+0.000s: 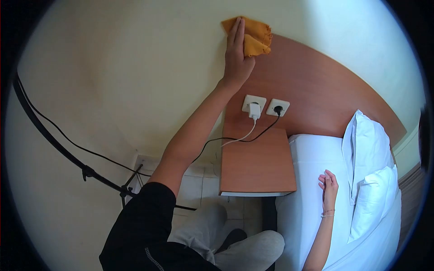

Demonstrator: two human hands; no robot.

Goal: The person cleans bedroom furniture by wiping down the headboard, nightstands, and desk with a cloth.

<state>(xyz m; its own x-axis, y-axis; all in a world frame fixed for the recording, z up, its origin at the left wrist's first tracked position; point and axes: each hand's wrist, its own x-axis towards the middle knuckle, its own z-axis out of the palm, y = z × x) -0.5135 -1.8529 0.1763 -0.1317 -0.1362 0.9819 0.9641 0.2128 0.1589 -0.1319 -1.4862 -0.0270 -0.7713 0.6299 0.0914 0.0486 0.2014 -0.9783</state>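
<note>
My left hand point(238, 63) is stretched up to the top left corner of the wooden headboard point(312, 86). Under its fingers an orange cloth point(257, 38) is pressed against the headboard's edge and the wall beside it. Some of the cloth hangs in folds to the right of the fingers. My right hand point(329, 186) hovers over or rests on the white bed point(312, 158); which of the two I cannot tell. Its fingers are loosely bent and apart, with nothing in them. A thin bracelet point(327, 213) circles that wrist.
Two sockets hold a white charger point(254, 110) and a black plug point(278, 109); their cables cross above the wooden nightstand point(257, 162). White pillows point(366, 144) lie on the bed at right. A black stand point(68, 149) leans along the left wall.
</note>
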